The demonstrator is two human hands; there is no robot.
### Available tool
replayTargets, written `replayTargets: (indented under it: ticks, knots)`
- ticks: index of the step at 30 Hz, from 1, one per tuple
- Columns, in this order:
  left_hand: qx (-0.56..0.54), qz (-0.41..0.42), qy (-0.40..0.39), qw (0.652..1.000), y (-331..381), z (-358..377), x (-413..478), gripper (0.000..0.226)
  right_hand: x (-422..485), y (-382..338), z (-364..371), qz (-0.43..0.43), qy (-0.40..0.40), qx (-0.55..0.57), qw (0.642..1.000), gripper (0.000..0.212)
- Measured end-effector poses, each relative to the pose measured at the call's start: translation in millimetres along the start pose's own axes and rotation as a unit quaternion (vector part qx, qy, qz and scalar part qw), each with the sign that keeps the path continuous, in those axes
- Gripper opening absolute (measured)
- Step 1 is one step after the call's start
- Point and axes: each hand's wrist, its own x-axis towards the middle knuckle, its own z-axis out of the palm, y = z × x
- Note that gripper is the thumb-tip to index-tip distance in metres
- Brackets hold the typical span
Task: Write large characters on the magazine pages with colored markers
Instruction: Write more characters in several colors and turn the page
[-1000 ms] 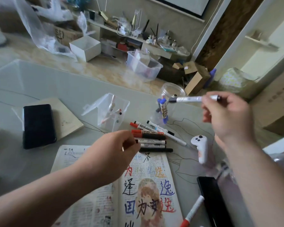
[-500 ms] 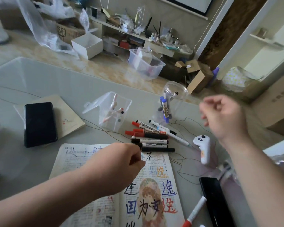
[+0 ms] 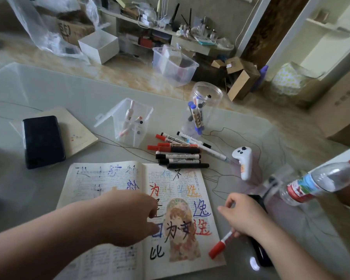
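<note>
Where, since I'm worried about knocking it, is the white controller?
In the head view, the white controller sits on the table right of the loose marker pile, beyond the right hand.

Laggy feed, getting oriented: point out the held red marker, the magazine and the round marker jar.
red marker [image 3: 217, 249], head view, on its red cap.
magazine [image 3: 101, 182], head view, on the left page.
round jar [image 3: 214, 112], head view, on its clear wall.

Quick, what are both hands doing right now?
Left hand: open, fingertips pressing the magazine.
Right hand: gripping a red-capped marker.
</note>
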Motion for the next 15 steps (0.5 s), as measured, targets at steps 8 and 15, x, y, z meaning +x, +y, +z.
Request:
replayTargets:
  ticks: [8,15]
  knots:
    - [0.017,-0.012,-0.056,0.998,1.3,8.6,-9.2,0.04,-5.9,11.1,-0.9,-0.088,0.019,0.015,0.996,0.014]
    - [0.033,-0.002,-0.071,0.997,4.4,12.6,-15.7,0.042,-19.4,20.3,-17.0,-0.245,-0.093,-0.183,0.947,0.034]
